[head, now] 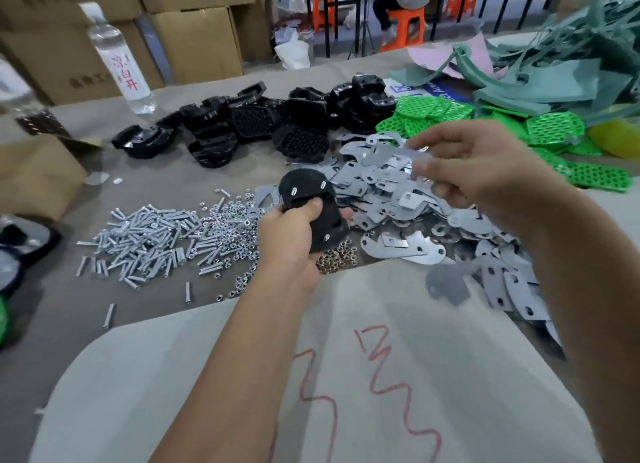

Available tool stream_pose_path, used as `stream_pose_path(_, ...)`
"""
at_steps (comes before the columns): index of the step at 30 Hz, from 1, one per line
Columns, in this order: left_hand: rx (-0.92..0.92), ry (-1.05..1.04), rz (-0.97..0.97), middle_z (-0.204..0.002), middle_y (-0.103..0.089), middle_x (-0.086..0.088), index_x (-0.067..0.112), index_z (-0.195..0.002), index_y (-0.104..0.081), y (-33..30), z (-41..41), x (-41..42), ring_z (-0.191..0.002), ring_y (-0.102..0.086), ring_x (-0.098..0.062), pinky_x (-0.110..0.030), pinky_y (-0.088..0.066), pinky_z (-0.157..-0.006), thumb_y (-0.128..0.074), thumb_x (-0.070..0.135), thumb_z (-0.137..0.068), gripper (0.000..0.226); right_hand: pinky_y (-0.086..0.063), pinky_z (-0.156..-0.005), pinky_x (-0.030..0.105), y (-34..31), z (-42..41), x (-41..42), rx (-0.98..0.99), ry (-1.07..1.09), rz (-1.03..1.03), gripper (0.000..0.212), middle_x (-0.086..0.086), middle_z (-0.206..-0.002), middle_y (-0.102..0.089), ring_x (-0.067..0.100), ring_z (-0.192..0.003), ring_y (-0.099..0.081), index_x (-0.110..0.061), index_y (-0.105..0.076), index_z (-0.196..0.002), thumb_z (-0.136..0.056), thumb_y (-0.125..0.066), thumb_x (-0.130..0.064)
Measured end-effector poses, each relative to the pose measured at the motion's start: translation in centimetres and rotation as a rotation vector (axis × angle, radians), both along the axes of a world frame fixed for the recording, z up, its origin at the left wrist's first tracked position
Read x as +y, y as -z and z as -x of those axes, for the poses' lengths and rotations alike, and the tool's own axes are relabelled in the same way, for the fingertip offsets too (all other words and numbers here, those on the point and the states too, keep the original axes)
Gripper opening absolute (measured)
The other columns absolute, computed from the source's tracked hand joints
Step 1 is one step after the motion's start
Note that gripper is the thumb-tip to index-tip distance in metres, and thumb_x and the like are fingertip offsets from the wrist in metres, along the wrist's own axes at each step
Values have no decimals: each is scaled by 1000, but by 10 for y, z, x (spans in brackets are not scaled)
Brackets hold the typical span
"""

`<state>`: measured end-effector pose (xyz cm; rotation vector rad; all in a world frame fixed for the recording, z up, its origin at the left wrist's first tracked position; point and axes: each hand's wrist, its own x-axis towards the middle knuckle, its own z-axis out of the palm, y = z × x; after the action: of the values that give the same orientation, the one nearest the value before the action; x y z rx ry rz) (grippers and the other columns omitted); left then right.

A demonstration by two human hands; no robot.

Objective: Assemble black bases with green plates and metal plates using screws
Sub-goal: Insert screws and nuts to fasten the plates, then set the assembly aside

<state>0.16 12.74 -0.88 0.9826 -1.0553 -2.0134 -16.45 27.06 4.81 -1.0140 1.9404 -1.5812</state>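
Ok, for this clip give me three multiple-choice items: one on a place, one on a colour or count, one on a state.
1. Where does the screw pile lie relative to the left hand?
A. to its left
B. to its right
C. behind the bottle

2. What colour are the perforated plates at the right?
A. red
B. green
C. white

3. What is the left hand doing?
A. resting flat on the table
B. holding a black base
C. pinching a nut

Answers: 1 A, the screws spread out left of that hand. 2 B, they are bright green. 3 B, thumb and fingers wrap round the base, whose screw ends stick up.
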Motion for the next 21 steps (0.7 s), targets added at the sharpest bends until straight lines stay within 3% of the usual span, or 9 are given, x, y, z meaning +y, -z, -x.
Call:
stream_pose_path(2,-18,-47,39,-82,-79,-15,8,-109,-63,1,-16,-11,-82,-78,-39,-52,-64,-78,-61,-2,-97,16,-36,-37,17,7,-27,-31,-189,-38,123,12,6,-73,-73,11,-47,-55,-8,-68,-105,-97,-66,0)
stream_pose_path(5,-62,-142,99,-70,-77,-5,14,-91,-66,4,-39,-25,-67,-77,-26,-37,-62,-55,-63,-3,-95,18,-37,-37,17,22,-70,-72,-378,-154,182,9,8,-71,-66,14,-50,-63,-8,-65,-92,-100,-63,-4)
stream_pose_path(7,-99,-215,146,-72,-76,-3,15,-86,-69,7,-52,-36,-70,-74,-26,-38,-62,-62,-66,-1,-93,18,-38,-37,17,35,-96,-90,-440,-242,164,14,8,-72,-65,16,-54,-67,-8,-64,-88,-102,-61,-5)
stream_pose_path(10,-112,-268,197,-75,-74,-4,15,-84,-71,8,-57,-44,-71,-69,-27,-35,-57,-62,-70,3,-91,14,-36,-36,17,54,-116,-99,-448,-279,155,12,10,-71,-65,15,-51,-65,-4,-62,-88,-99,-64,-7)
stream_pose_path(13,-104,-292,221,-75,-74,-7,15,-81,-70,8,-54,-45,-71,-71,-30,-42,-59,-66,-71,2,-89,16,-30,-33,17,64,-118,-100,-355,-263,160,11,7,-60,-63,12,-44,-58,-1,-66,-86,-95,-69,-5)
stream_pose_path(15,-93,-290,198,-71,-73,-3,15,-80,-69,9,-54,-45,-68,-70,-26,-34,-59,-60,-72,1,-90,17,-28,-34,17,65,-117,-101,-320,-243,177,10,8,-61,-62,13,-45,-56,-3,-70,-84,-94,-72,-5)
stream_pose_path(17,-71,-281,158,-73,-75,-3,15,-84,-70,10,-56,-46,-71,-72,-26,-30,-57,-58,-71,3,-92,14,-29,-35,17,66,-112,-100,-304,-204,200,12,8,-60,-61,13,-46,-54,-9,-76,-83,-94,-72,-7)
stream_pose_path(19,-9,-263,127,-84,-79,-9,15,-93,-70,6,-59,-46,-81,-77,-31,-37,-62,-66,-69,3,-94,12,-33,-36,18,66,-108,-98,-284,-115,222,18,5,-60,-62,14,-49,-54,-17,-77,-80,-95,-72,-7)
stream_pose_path(21,31,-237,120,-81,-79,-9,17,-95,-68,1,-62,-46,-76,-79,-28,-34,-61,-57,-65,3,-97,15,-44,-41,21,65,-103,-95,-257,0,257,10,5,-70,-69,16,-56,-64,-15,-74,-95,-95,-72,-4)
